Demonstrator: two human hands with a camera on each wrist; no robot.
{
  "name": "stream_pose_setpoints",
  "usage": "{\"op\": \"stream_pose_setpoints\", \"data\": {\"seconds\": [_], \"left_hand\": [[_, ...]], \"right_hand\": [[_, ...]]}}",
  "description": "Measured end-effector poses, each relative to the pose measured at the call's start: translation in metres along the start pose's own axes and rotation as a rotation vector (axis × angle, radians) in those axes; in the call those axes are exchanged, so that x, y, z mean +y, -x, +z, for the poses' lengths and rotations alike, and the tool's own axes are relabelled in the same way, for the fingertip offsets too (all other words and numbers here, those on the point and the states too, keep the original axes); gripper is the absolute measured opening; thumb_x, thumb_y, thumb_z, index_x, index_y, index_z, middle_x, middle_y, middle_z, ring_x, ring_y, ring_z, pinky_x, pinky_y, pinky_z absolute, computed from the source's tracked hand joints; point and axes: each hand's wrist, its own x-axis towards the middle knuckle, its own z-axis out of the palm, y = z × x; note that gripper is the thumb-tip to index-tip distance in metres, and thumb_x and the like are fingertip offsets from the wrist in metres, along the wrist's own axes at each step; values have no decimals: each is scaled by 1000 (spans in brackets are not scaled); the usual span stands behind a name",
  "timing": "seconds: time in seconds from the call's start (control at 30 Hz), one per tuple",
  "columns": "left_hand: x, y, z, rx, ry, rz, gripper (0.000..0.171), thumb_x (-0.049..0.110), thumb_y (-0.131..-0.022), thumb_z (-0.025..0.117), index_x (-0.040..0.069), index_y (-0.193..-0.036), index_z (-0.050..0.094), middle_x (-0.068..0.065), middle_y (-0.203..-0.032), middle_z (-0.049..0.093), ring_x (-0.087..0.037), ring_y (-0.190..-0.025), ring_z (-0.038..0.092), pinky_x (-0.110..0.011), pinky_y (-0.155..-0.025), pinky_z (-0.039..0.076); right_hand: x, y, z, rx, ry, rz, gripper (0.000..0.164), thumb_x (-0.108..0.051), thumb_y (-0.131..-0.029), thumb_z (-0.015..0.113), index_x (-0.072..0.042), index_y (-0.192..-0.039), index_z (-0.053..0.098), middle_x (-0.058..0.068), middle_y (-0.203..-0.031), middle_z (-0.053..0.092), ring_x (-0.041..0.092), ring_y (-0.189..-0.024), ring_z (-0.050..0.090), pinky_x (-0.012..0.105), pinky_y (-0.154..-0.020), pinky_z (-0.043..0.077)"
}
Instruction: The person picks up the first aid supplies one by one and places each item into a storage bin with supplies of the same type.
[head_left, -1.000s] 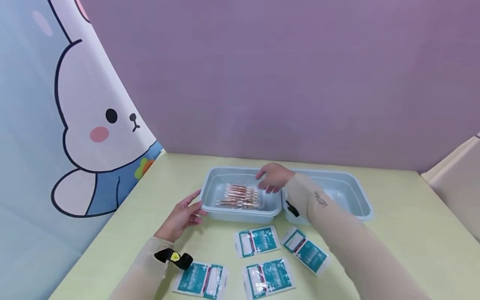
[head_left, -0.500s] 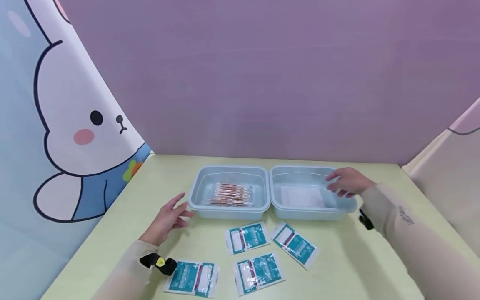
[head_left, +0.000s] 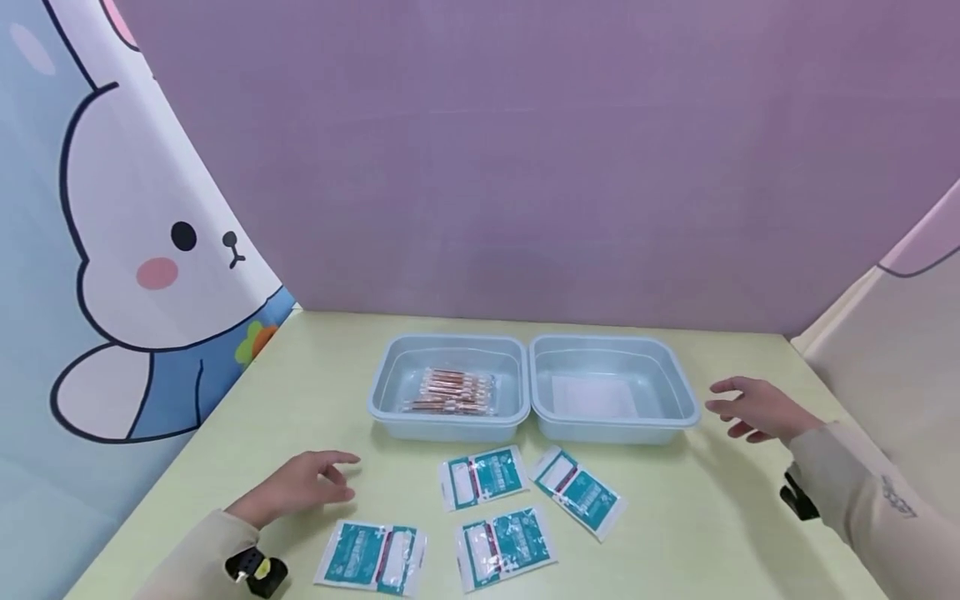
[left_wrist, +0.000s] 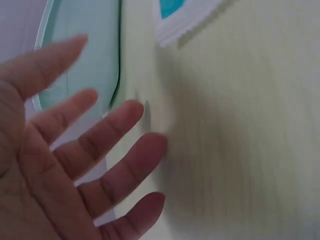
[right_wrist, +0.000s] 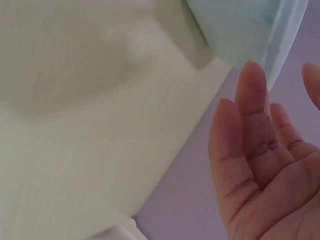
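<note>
Between the left hand (head_left: 296,487) and right hand (head_left: 759,410), well apart, fingers loose, nothing held, four packets (head_left: 506,546) are left out. Beyond the left, swabs (head_left: 453,392) are already laid in one tub (head_left: 450,430); beside the right, a pale sheet (head_left: 595,397) is seen in the second tub (head_left: 611,432).

The left bin (head_left: 450,430) stands just beside the right bin (head_left: 611,432) at the rear of the tabletop (head_left: 675,533), a backdrop (head_left: 480,167) behind both. Wrapped swabs (head_left: 453,392) lie in the left bin. Before the bins lie a left packet (head_left: 371,557), a front middle packet (head_left: 506,547), a rear middle packet (head_left: 483,477) behind it, and a right packet (head_left: 579,492). The left hand (head_left: 300,485) is behind the left packet, to its left; the right hand (head_left: 765,410) is right of the right bin.
</note>
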Motion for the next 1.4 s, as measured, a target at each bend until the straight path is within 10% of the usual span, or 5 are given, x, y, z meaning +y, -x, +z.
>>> {"op": "stream_pose_setpoints", "data": {"seconds": [0.5, 0.77, 0.87, 1.03, 1.4], "left_hand": [[4, 15, 15, -126, -266, 113, 36, 12, -69, 84, 12, -101, 70, 0, -86, 56, -21, -80, 48, -42, -75, 45], [-2, 14, 21, -150, -232, 205, 19, 7, -73, 79, 12, -76, 61, 0, -69, 50, -20, -69, 46, -32, -61, 36], [-1, 12, 21, -146, -234, 230, 19, 8, -76, 78, 13, -73, 60, 2, -69, 51, -18, -69, 46, -32, -62, 37], [5, 6, 16, -173, -114, 336, 12, 7, -83, 73, 10, -77, 62, 5, -70, 52, -11, -65, 46, -26, -60, 38], [51, -16, 9, -205, 231, 432, 9, 2, -89, 63, -7, -90, 62, -1, -67, 62, -5, -53, 47, -19, -49, 38]], "right_hand": [[19, -3, 32, -63, -314, 18, 66, -20, -99, 51, 15, -142, 15, 3, -89, 62, 14, -72, 66, 34, -69, 53], [29, -4, 41, -174, -729, -42, 73, -10, -99, 49, 12, -146, -3, 4, -88, 71, 14, -76, 69, 31, -75, 55], [34, -4, 43, -228, -926, -100, 55, -4, -99, 49, 1, -147, 25, 8, -93, 72, 16, -82, 70, 31, -78, 54], [41, -3, 46, -295, -1129, -199, 35, 0, -99, 46, -27, -108, 66, 11, -97, 71, 19, -88, 70, 31, -80, 53], [43, -2, 60, -239, -1238, -284, 37, 2, -100, 44, -23, -110, 69, 13, -96, 71, 19, -85, 70, 30, -77, 54]]}}
